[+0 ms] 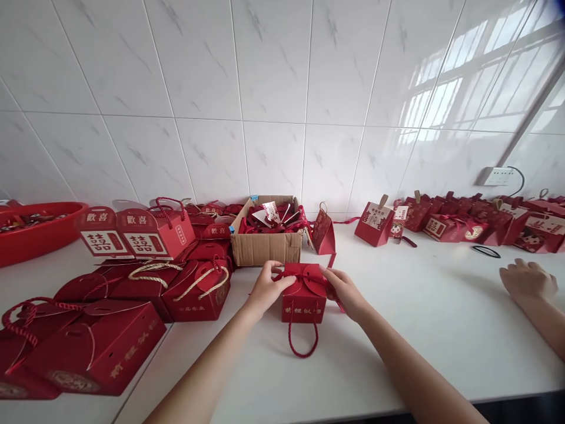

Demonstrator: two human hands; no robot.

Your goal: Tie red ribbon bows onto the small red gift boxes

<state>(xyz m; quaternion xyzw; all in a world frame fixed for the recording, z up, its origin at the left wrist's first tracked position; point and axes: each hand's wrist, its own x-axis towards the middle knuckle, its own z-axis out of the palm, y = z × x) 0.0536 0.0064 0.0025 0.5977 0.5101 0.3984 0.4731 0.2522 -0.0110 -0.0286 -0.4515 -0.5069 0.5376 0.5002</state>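
A small red gift box (303, 307) with gold lettering stands on the white table, its rope handle hanging down in front. A red ribbon (301, 275) runs across its top. At the box's left side, my left hand (268, 290) pinches the ribbon between thumb and fingers. My right hand (346, 292) is closed on the ribbon at the right side of the box top. Just behind the box is a cardboard box (267, 249) holding red ribbons and white tags.
Red gift boxes (198, 294) crowd the left of the white table (397, 347), near a red basin (39, 244). More red boxes (374, 224) stand along the tiled wall at right. Another person's hand (528, 282) rests at the right edge, near a black loop (486, 252).
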